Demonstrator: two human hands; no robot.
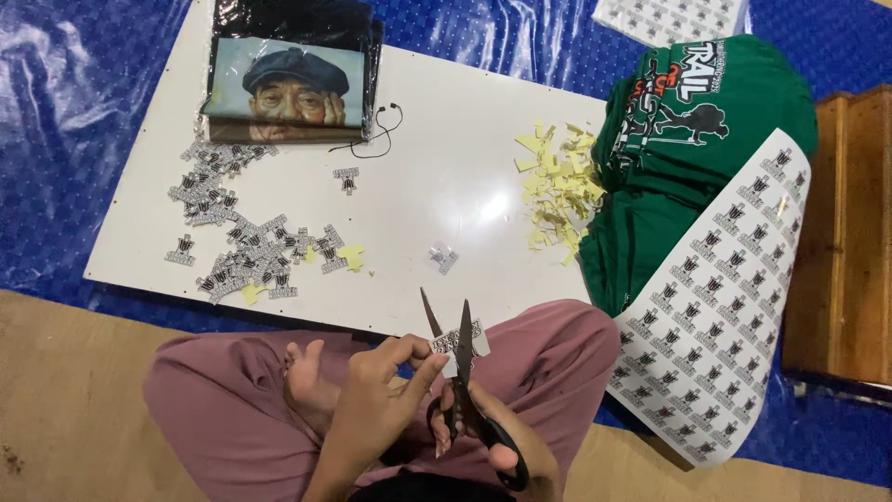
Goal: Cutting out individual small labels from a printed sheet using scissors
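Note:
My right hand (506,446) grips black-handled scissors (462,372) with the blades parted and pointing away from me. My left hand (381,395) pinches a small printed sticker strip (462,339) between those blades, above my lap. I sit cross-legged in pink trousers (557,349) at the near edge of a white board (437,186). A pile of cut-out black and white stickers (246,246) lies on the board's left part. One cut sticker (443,257) lies alone near the board's middle.
Yellow backing scraps (557,191) are heaped at the board's right. Folded green printed shirts (692,139) and a curled sticker sheet (734,297) lie to the right, beside a wooden box (850,232). A dark garment with a portrait print (288,84) and earphones (376,130) sit far left.

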